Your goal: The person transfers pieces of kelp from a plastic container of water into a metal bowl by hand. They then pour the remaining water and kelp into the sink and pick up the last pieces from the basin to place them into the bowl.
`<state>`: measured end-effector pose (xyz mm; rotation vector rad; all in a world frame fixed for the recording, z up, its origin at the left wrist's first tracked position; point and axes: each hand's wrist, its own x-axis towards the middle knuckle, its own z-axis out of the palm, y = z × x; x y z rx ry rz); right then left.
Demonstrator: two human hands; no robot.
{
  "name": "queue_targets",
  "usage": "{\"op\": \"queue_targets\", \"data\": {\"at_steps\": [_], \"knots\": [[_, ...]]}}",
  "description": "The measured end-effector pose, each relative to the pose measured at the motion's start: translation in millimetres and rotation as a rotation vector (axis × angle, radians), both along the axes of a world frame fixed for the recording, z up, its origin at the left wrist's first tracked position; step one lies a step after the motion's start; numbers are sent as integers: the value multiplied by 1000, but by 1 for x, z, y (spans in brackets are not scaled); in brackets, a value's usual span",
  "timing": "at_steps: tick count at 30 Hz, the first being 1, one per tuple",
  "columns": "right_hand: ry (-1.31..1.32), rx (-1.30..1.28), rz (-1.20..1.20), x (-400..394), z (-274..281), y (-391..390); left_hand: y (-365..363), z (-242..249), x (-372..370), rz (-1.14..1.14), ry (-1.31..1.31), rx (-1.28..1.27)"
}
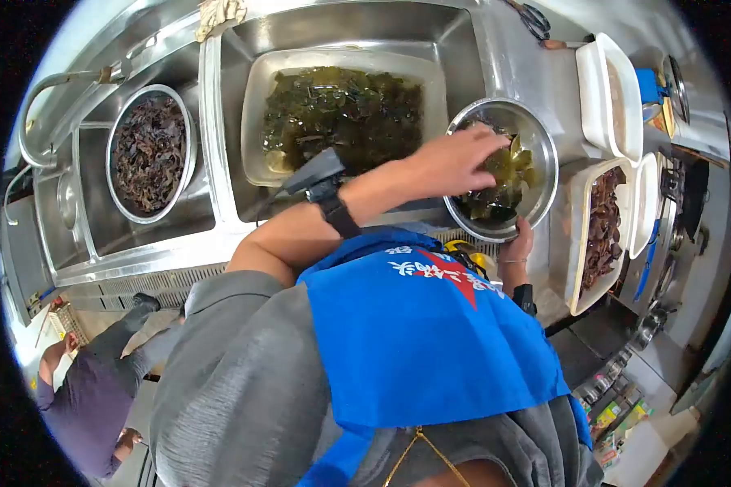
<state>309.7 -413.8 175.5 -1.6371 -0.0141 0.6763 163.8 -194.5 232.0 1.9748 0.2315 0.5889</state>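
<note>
Over the metal bowl (547,183) on the right of the sink, my left hand (456,165) reaches in with thumb and fingers apart. Its fingertips are at the wet green seaweed leaves (513,168) inside, and nothing is visibly gripped. My right hand (518,242) holds the bowl's near rim, its fingers partly hidden by the bowl. A translucent plastic tub (256,122) stands in the sink's middle basin. It holds water and a mass of dark green seaweed (341,109), with my left forearm crossing its near edge.
A round metal bowl (190,154) of dark brown, ruffled pieces sits in the left basin beside a tap (32,122). On the right are a white tub (597,97) and a tray (578,243) of reddish-brown pieces. Another person (89,390) is at lower left.
</note>
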Motion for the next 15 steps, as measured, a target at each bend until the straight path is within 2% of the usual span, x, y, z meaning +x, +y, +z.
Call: {"op": "queue_targets", "data": {"at_steps": [1, 3, 6, 7, 9, 10, 11, 12, 13, 15], "knots": [[0, -7, -9, 1, -1, -4, 10, -5, 1, 48, 5, 25], [-104, -75, 38, 6, -11, -10, 43, -20, -9, 112, 99, -199], [-51, -43, 45, 27, -46, -34, 108, -83, -37, 359, 330, -260], [-42, -54, 38, 23, -43, -36, 128, -107, -51, 437, 398, 76], [-650, -459, 383, 15, -30, -35, 176, -168, -77, 407, 675, 243], [-1039, -633, 528, 19, -31, -39, 188, -186, -83, 371, 688, 302], [-1033, -647, 525, 20, -31, -40, 194, -198, -85, 334, 700, 359], [-1067, -649, 550, 21, -31, -39, 196, -201, -82, 299, 809, 290], [-1101, -651, 577, 22, -31, -39, 193, -211, -80, 285, 809, 283], [-1056, -620, 557, 24, -33, -40, 186, -220, -76, 231, 885, 473]]}}
